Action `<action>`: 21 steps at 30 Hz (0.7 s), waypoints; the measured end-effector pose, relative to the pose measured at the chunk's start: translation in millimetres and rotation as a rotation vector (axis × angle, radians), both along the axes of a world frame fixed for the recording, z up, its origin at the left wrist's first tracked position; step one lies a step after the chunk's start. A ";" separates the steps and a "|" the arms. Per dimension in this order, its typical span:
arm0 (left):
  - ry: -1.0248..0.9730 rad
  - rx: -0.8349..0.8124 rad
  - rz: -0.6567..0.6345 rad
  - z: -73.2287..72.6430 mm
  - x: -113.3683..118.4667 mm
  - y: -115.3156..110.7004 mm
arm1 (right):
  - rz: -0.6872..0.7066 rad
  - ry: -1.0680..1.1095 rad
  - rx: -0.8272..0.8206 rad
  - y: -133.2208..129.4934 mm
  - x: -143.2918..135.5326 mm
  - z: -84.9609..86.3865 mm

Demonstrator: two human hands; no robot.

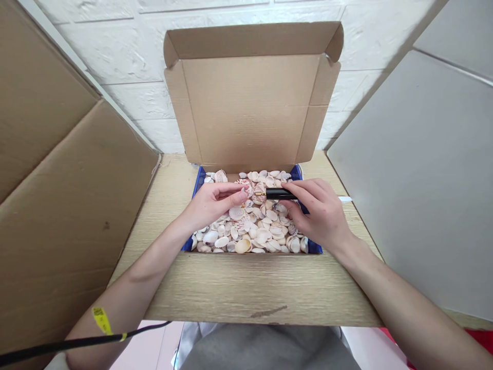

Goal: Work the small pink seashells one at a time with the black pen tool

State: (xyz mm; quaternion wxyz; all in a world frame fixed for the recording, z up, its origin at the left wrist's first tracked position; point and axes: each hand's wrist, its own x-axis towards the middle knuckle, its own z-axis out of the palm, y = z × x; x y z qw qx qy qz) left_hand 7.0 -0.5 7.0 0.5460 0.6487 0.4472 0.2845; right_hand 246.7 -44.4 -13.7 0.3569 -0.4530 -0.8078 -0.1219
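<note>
My right hand (318,208) is wrapped round a black mini hand drill (280,193) with a gold-coloured chuck and thin bit that point left. Opposite the bit tip, my left hand (215,203) pinches a small pale seashell (244,190) between thumb and fingers; much of it is hidden. Whether the bit touches the shell, I cannot tell. Both hands are above an open cardboard box (252,108) with blue sides, its lid standing up at the back. Many loose seashells (264,236), white, cream and some pink-striped, fill the box.
The box stands on a light wooden table (262,288). A cardboard panel (73,169) rises on the left and a grey panel (419,169) on the right. Behind is a white brick-patterned wall (115,46). A black cable (46,350) with a yellow tag crosses my left forearm.
</note>
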 end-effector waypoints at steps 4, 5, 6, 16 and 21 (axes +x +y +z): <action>0.008 -0.020 -0.041 0.1 -0.4 0.8 | -0.011 0.015 0.010 0.1 0.1 -0.5; 0.002 -0.022 -0.053 -0.3 -0.7 1.1 | -0.005 0.023 0.011 0.2 0.2 -0.7; -0.003 -0.021 -0.059 -0.7 -0.8 1.3 | 0.000 0.030 0.009 0.3 0.5 -0.9; 0.016 -0.003 -0.035 1.9 -0.3 0.0 | -0.028 -0.004 -0.140 -1.1 1.8 -3.2; -0.005 -0.008 0.004 1.4 -0.8 -0.6 | -0.021 -0.020 -0.159 -1.8 2.8 -4.3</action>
